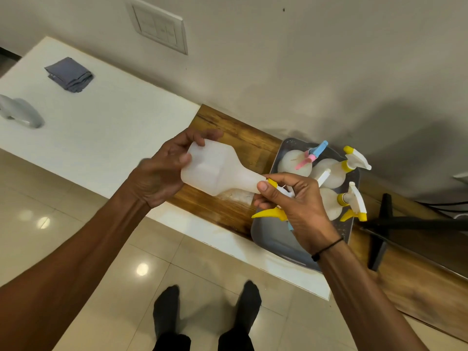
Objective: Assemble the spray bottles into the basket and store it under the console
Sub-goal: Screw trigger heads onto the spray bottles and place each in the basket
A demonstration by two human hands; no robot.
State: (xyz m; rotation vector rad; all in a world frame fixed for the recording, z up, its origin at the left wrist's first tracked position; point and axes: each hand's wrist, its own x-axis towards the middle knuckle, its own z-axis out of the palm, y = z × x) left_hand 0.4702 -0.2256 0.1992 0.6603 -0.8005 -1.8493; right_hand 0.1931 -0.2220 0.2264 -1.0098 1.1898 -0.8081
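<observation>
From the head camera, the left hand [158, 173] grips the fat bottom end of a bottle [217, 171], its fingers [200, 138] curled round the base. The bottle lies almost flat in the air above the desk [101, 127], its long way going from left to right, with the thin neck pointing right and a little down. The right hand [298, 198] pinches a spray top [272, 211] at the neck, thumb and fingers wrapped round it. The spray top is white with a yellow trigger that sticks out to the left.

Just beside the right hand sits a grey basket [354, 178] on a wooden board [238, 145]. Three bottles stand in it, two with yellow tops and one with a pink and blue top. A folded grey cloth [69, 74] lies far back on the white desk. The held bottle is milky white and see-through.
</observation>
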